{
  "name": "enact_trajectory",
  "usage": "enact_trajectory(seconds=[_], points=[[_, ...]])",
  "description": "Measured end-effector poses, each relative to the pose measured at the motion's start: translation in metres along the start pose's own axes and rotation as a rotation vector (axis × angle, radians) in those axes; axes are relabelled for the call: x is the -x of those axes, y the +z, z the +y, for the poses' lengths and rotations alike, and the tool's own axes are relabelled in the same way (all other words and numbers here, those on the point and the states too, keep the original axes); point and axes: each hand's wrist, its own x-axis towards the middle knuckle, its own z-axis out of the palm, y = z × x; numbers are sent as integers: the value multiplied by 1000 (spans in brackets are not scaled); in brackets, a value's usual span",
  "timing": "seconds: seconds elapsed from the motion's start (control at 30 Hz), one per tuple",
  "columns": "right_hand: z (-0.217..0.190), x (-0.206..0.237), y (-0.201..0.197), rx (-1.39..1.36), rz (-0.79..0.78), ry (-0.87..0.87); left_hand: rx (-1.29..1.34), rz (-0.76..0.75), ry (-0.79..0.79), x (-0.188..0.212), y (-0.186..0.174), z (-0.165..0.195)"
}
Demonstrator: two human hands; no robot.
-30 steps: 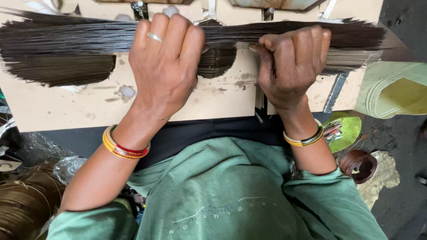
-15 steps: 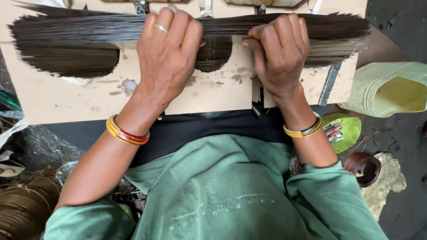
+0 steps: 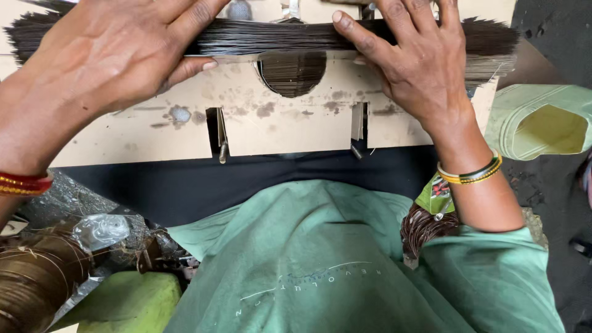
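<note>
The bundle of thin dark sticks (image 3: 277, 37) is lying crosswise along the far edge of a pale slotted board (image 3: 290, 126), spanning a round cut-out (image 3: 293, 74) where more sticks are showing. The left hand (image 3: 117, 58) is pressing down on the bundle's left portion, fingers curled over it and thumb tucked beneath; the right hand (image 3: 413, 61) is gripping the right portion likewise, thumb stretched along the front. Both are closed on the sticks. Risk, as judged: the ends are fanning loose at the right (image 3: 493, 52) — uneven pressure could be letting strands slip off the board's edge or snap. Bangles (image 3: 472, 172) sit well clear of the work.
</note>
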Motion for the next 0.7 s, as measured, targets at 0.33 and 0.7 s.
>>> enact_trajectory(seconds=[0.33,0.7], points=[[25,26,38,-7,-39,65,-62,224,-33,-15,40,24],[18,15,23,28,-76,61,398,145,-75,-28,12,19]])
